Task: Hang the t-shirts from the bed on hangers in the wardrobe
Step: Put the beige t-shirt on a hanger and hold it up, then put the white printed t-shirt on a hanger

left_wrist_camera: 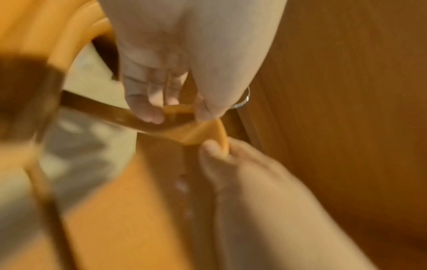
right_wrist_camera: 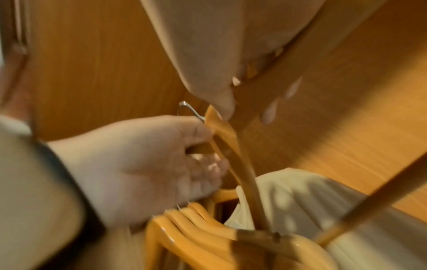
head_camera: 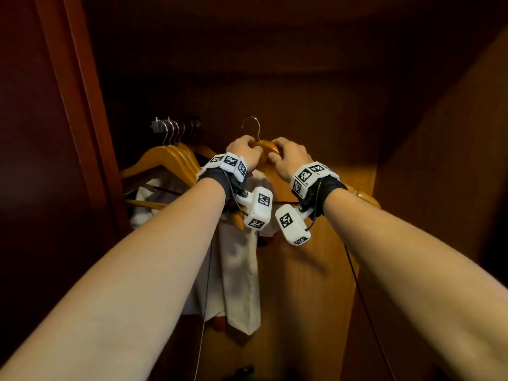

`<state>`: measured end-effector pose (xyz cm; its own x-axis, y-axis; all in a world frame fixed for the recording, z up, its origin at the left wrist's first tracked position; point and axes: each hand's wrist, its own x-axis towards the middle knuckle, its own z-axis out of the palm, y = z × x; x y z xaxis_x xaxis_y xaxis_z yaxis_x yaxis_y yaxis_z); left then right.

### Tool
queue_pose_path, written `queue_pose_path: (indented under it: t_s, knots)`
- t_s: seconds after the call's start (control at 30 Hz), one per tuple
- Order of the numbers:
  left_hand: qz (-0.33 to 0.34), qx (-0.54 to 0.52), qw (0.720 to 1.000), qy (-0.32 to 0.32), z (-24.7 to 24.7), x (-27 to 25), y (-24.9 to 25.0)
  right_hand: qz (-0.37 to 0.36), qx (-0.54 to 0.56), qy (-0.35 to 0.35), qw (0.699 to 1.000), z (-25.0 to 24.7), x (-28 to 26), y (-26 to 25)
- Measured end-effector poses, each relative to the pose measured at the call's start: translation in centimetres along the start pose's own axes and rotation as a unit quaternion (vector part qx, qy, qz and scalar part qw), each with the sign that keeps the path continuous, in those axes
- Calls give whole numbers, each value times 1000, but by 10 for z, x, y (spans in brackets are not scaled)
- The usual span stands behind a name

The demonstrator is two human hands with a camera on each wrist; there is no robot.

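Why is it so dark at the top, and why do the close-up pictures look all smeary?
Head view: the dark wooden wardrobe is dim up top, light falling mainly on the arms and the orange wooden hanger gripped by the left hand and right hand. Left wrist view: blurred, worst along the left edge. Right wrist view: soft, streaky; the cream garment lacks detail.

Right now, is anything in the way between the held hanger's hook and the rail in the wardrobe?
Nothing visible blocks it. Both hands, left and right, grip the hanger, and its hook is free in open space. The other hangers hang bunched to its left. The rail itself is lost in the dark.
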<state>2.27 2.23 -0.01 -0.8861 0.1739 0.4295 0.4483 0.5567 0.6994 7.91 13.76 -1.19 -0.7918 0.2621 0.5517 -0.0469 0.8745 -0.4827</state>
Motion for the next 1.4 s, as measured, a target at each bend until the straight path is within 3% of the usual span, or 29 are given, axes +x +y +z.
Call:
queue_pose_path:
  t_s: [0.1,0.23,0.37,0.47,0.57,0.73,0.97,1.1,1.17,1.27,1.3,1.4]
  knots:
    - [-84,-154,984,-26,10,-32,10,15,27,-4,1000,-20,-32,13]
    - [-122,-242,959,-80,28,-85,23,46,94,5,994,-48,-84,33]
    - [-218,-400,875,-162,48,-156,28,79,149,-9,986,-74,-146,52]
    - [-233,-470,834,-170,68,-204,22,85,176,-30,980,-89,-200,64]
    - [-253,-554,773,-178,83,-265,23,118,210,-43,970,-95,-258,83]
    - [-272,-599,730,-188,106,-345,20,164,267,-19,949,-106,-344,119]
    - [-281,-567,731,-253,147,-421,41,229,242,43,942,-135,-425,165]
    - [-323,-609,639,-341,174,-453,59,271,189,80,941,-160,-469,180]
    - [-289,-580,671,-360,190,-477,71,311,160,105,931,-172,-495,190]
    - [-263,-550,685,-399,219,-509,91,353,137,137,915,-194,-537,210]
    - [-261,-545,682,-413,228,-523,101,363,132,151,910,-205,-551,216]
    - [-319,-552,626,-449,259,-558,137,398,111,191,890,-240,-591,242]
